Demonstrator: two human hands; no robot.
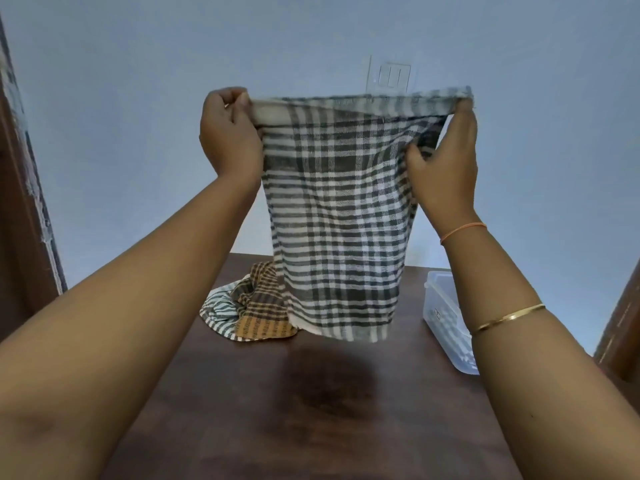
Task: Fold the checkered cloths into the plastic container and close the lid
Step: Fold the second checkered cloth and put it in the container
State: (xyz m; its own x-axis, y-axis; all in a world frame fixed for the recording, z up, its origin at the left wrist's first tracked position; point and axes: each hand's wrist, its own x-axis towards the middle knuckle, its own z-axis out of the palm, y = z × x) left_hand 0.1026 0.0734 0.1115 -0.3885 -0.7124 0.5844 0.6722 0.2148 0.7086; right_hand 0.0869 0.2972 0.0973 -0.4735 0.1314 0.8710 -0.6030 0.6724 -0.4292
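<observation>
Looks like the folding step, nothing packed yet that I can see: the left hand (230, 133) and right hand (446, 157) each pinch a top corner of the dark checkered cloth (339, 220), so it hangs stretched out mid-frame above the brown surface (311, 410). Next move is probably bringing those corners together with the edges lined up. Count: one cloth in the air, two crumpled just behind it, an orange checkered cloth (263, 306) and a striped cloth (221, 308), plus one plastic container (446, 306) at lower right, lid not visible
</observation>
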